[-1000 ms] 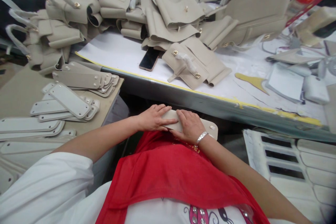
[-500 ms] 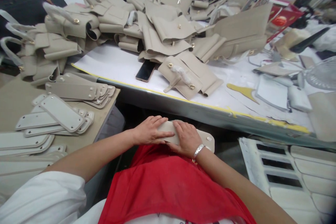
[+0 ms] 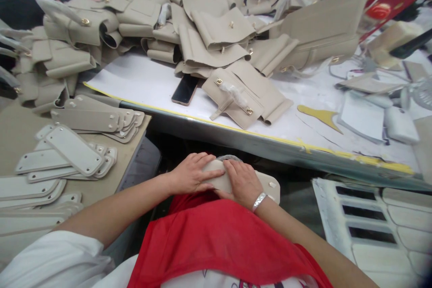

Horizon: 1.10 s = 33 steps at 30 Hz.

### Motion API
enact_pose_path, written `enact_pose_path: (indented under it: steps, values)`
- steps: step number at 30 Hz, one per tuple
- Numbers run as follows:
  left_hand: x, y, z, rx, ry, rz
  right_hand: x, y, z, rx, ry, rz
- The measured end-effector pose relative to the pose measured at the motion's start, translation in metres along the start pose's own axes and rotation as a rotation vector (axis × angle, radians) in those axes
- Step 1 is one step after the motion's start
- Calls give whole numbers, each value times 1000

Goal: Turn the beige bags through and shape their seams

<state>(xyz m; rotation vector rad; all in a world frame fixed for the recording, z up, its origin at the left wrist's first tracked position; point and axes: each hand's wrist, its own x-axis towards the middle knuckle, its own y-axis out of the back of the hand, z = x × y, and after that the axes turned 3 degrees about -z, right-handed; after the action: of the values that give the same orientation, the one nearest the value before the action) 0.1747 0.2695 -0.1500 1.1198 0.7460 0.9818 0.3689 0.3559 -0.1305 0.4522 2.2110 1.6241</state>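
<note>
Close to my red apron, both hands are on a beige bag base panel [image 3: 218,182] with rounded corners. My left hand [image 3: 191,173] grips its left end, thumb and fingers around the edge. My right hand [image 3: 243,180], with a silver bracelet at the wrist, is curled over the panel's middle. The panel's right end sticks out past the wrist and shows a small pale stud. A grey rounded thing peeks out behind the panel; I cannot make out what it is. Fingertips and the underside of the panel are partly hidden.
Similar panels with metal studs [image 3: 74,150] lie stacked on the left table. On the white table ahead are piled beige bag parts [image 3: 216,27], a phone [image 3: 185,90] and a yellow tool [image 3: 319,117]. A frame with pale panels [image 3: 366,216] stands at right.
The view has shifted slightly, so the table things appear displaced sideways. Both hands keep hold of the panel; more of the grey thing shows behind it.
</note>
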Motion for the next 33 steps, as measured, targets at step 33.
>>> enact_pose_path:
  steps: [33]
  values:
    - [10, -7, 0, -544, 356, 263, -2, 15, 14, 106, -1, -61]
